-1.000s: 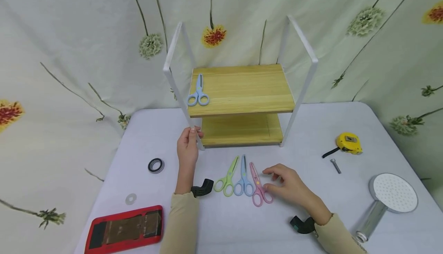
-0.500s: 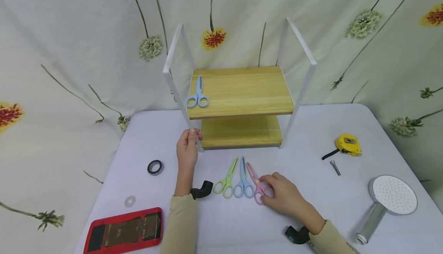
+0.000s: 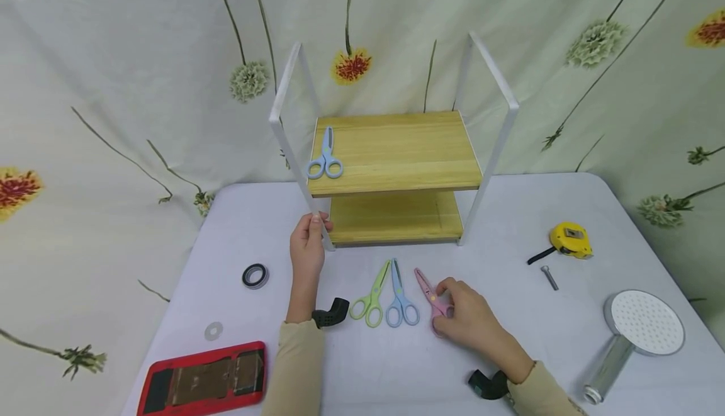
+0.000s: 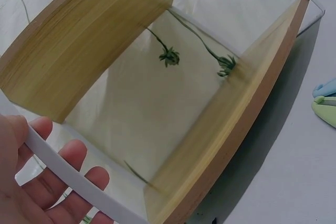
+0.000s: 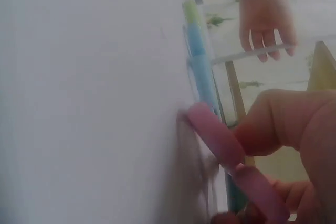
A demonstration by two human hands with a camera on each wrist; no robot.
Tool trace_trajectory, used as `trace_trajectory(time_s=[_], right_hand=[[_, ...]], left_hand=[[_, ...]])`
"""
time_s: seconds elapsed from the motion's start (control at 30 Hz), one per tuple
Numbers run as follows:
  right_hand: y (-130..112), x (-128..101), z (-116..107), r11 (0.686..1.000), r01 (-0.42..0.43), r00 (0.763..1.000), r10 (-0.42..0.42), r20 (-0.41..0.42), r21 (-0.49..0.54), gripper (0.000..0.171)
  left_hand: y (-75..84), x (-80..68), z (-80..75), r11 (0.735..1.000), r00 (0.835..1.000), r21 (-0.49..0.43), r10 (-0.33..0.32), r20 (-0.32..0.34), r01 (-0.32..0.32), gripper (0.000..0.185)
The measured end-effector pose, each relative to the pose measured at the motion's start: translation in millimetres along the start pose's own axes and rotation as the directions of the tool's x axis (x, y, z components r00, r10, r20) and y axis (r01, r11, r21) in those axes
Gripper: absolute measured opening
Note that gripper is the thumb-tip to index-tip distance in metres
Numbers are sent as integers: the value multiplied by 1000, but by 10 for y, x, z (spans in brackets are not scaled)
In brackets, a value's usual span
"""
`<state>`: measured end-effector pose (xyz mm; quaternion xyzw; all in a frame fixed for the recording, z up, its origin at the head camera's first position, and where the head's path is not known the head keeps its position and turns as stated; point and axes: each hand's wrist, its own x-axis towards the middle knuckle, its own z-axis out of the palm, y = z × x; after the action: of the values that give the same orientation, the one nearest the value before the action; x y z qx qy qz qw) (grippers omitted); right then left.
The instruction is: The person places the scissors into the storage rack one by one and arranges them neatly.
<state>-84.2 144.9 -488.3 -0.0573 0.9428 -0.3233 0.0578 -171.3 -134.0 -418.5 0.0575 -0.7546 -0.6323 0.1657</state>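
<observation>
My left hand [image 3: 307, 244] grips the white left post [image 4: 68, 171] of a two-tier wooden shelf rack [image 3: 396, 151], thumb on one side and fingers on the other. On the table in front of the rack, my right hand [image 3: 472, 318] pinches the pink scissors [image 3: 430, 295] by their handle loops [image 5: 218, 135]. Just left of them lie blue scissors [image 3: 399, 296], and beyond those the green scissors [image 3: 372, 299], their blade tips close together. A second pair of light blue scissors [image 3: 325, 157] rests at the left end of the upper tier, blades pointing back.
On the left of the table are a black-edged ring [image 3: 255, 275], a flat grey washer [image 3: 213, 331] and a red-framed case [image 3: 204, 378]. Over on the right lie a yellow tape measure [image 3: 571, 240], a bolt [image 3: 549, 277] and a shower head [image 3: 642, 321]. A flowered cloth hangs behind.
My right hand has closed on the pink scissors' handles and shifted them slightly right. The neighbouring blue scissors have turned a little. My left hand keeps its hold on the post.
</observation>
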Motion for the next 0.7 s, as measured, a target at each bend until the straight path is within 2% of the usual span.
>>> trace_trajectory(time_s=[0.23, 0.53, 0.7], right_hand=[[89, 51, -63, 997, -22, 999, 19, 44, 74, 36], [176, 49, -82, 979, 110, 993, -116, 27, 174, 20], [180, 43, -104, 971, 118, 991, -130, 43, 210, 18]], left_hand=[[-3, 5, -3, 1000, 1000, -10, -7, 6, 7, 32], [-4, 2, 4, 1000, 1000, -10, -8, 2, 8, 32], [-13, 3, 5, 1000, 1000, -7, 11, 3, -11, 32]])
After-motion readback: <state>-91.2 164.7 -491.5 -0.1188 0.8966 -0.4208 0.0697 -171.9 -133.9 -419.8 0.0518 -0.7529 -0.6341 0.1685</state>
